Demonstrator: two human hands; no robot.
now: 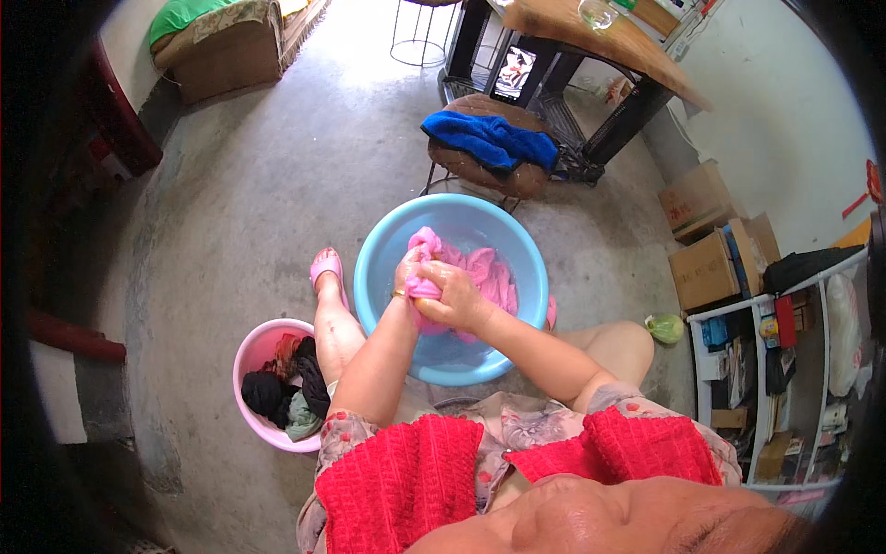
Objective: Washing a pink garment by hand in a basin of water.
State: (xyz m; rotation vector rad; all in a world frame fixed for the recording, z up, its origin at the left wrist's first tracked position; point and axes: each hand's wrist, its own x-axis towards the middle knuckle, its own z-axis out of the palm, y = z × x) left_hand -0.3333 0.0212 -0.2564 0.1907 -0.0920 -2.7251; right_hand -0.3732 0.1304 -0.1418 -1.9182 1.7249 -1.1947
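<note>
A round blue plastic basin (453, 374) stands on the floor before me, with water in it. Pink cloth (491, 277) lies wet across its right half, and one end is bunched up between my hands. My left hand (410, 266) grips the bunch from the left, partly hidden behind the cloth and the other hand. Wrapped over the same bunch, my right hand (450, 291) presses close against the left one. A yellowish bit shows beneath the right fingers; what it is I cannot tell. A bracelet (399, 293) circles my left wrist.
Left of my leg stands a pink tub (242, 388) holding dark and green clothes (303, 415). Beyond the basin, a blue towel (491, 142) and a lit phone (514, 73) rest on a brown stool (477, 104). Cardboard boxes (706, 270) and a white shelf rack (761, 367) line the right wall.
</note>
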